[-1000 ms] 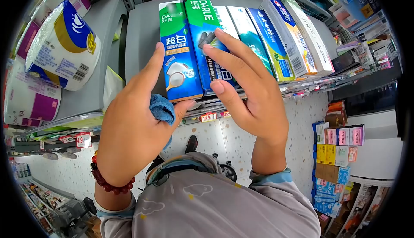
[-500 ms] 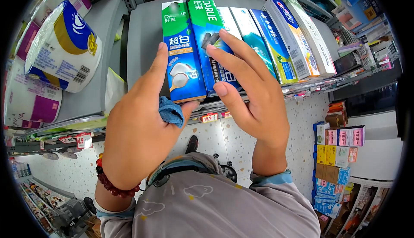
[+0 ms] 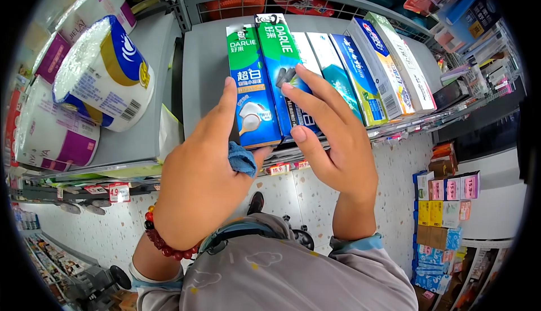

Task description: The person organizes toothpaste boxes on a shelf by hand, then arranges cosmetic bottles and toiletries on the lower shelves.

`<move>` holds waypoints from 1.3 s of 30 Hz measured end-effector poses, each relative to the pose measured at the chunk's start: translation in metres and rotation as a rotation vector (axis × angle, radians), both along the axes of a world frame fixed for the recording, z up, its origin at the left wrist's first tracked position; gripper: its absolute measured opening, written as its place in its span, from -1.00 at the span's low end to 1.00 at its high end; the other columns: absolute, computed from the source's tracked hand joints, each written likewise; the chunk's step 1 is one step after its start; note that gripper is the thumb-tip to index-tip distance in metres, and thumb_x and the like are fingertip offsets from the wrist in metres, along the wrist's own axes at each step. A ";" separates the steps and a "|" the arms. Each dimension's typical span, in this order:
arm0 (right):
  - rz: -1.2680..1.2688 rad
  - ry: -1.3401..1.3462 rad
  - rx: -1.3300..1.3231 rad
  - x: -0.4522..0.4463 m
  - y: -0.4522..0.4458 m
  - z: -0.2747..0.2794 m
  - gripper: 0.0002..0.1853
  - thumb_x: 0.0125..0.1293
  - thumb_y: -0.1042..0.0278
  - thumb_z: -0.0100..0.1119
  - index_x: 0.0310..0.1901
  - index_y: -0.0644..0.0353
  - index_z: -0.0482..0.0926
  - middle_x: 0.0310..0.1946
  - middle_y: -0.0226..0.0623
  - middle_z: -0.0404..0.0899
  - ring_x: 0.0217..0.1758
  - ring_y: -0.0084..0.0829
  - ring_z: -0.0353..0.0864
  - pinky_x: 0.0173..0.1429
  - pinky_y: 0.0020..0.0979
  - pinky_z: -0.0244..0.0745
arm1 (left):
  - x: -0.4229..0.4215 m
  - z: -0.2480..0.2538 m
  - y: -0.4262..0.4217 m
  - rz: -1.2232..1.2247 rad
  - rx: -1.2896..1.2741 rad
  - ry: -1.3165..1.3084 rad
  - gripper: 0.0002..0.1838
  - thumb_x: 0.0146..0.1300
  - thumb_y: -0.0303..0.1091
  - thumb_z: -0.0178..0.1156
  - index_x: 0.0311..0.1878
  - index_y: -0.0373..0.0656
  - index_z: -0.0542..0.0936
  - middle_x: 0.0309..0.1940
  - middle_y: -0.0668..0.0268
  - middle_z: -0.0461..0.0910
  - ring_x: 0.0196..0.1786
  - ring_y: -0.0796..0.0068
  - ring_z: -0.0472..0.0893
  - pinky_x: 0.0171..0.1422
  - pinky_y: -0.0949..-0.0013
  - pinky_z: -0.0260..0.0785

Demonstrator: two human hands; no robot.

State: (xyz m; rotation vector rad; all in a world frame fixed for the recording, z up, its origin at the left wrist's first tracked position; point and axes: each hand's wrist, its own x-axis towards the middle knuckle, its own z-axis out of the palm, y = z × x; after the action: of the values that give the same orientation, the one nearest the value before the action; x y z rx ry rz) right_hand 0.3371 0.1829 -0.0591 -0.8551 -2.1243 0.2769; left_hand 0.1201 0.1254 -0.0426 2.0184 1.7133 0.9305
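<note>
Well, two bare hands are over a gray shelf [image 3: 203, 46], set apart from each other with two toothpaste boxes between them. Both boxes lie flat on the shelf, side by side, with their short ends toward the person. The first Darlie box [image 3: 253, 80], green on top and blue below, is next to the left hand [image 3: 203, 184]. That hand has a bunched-up blue cloth [image 3: 242, 159] tucked in by the thumb. Its pointer finger runs along the left side of the box, and its thumb is at the near end. A beaded bracelet [image 3: 163, 244] goes around that wrist. The right hand [image 3: 345, 156] has its fingers spread and bent over the second Darlie box [image 3: 279, 63], a green and blue one too. Its thumb is by the near right corner of that box. I cannot tell how hard the fingers press, or if they all touch. More boxes lie in a row to the right: a white and teal box [image 3: 331, 74], a blue and green box [image 3: 360, 83] and others. On the left, well apart from the boxes, is a big wrapped paper roll [image 3: 104, 71]. Small price tags [image 3: 279, 169] show along the shelf's front edge.
</note>
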 end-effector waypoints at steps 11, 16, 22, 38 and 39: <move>-0.117 0.492 0.181 -0.005 -0.033 -0.004 -0.60 0.61 0.14 0.00 0.14 0.28 0.68 0.28 0.08 0.65 0.44 0.08 0.59 0.55 0.05 0.39 | -0.035 0.026 -0.060 -0.144 -0.027 -0.038 0.02 0.22 -0.15 0.61 0.67 -0.15 0.29 0.38 -0.05 0.59 0.28 -0.05 0.71 0.21 0.13 0.63; -0.013 0.434 0.218 -0.068 -0.068 0.018 -0.65 0.56 0.18 0.02 0.06 0.25 0.69 0.17 0.04 0.70 0.36 0.10 0.65 0.47 0.07 0.49 | -0.102 0.034 -0.117 -0.257 -0.031 -0.283 -0.31 0.28 -0.26 0.58 0.46 -0.14 0.59 0.29 0.04 0.67 0.18 0.07 0.75 0.14 0.23 0.66; 0.440 0.076 0.309 -0.206 -0.099 0.059 -0.61 0.17 0.49 0.46 0.08 0.17 0.74 0.16 -0.06 0.70 0.23 0.10 0.73 0.28 -0.04 0.68 | -0.209 0.029 -0.176 -0.144 0.019 -0.414 -0.50 0.26 -0.46 0.54 0.26 -0.34 0.68 0.10 0.04 0.74 0.12 0.19 0.74 0.25 0.28 0.54; 0.214 -0.137 0.757 -0.499 -0.089 0.125 -0.54 0.15 0.39 0.34 0.09 0.42 0.65 -0.07 -0.14 0.69 0.13 -0.24 0.69 0.22 -0.30 0.63 | -0.362 0.003 -0.250 -0.041 0.074 -0.553 -0.64 0.32 -0.47 0.49 0.15 -0.33 0.72 0.01 0.08 0.77 0.04 0.30 0.75 0.21 0.29 0.55; 0.209 -0.142 0.764 -0.500 -0.089 0.124 -0.54 0.15 0.39 0.34 0.09 0.42 0.65 -0.07 -0.14 0.69 0.13 -0.24 0.69 0.22 -0.30 0.63 | -0.365 0.001 -0.249 -0.049 0.084 -0.567 -0.64 0.32 -0.46 0.49 0.15 -0.32 0.72 0.01 0.09 0.78 0.04 0.31 0.75 0.22 0.29 0.55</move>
State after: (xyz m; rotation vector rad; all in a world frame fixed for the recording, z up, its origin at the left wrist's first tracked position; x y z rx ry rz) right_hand -0.1625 0.0942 0.0653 -0.2074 -2.1901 -0.4850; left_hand -0.2452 -0.1232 -0.0412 1.6138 1.3221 1.4091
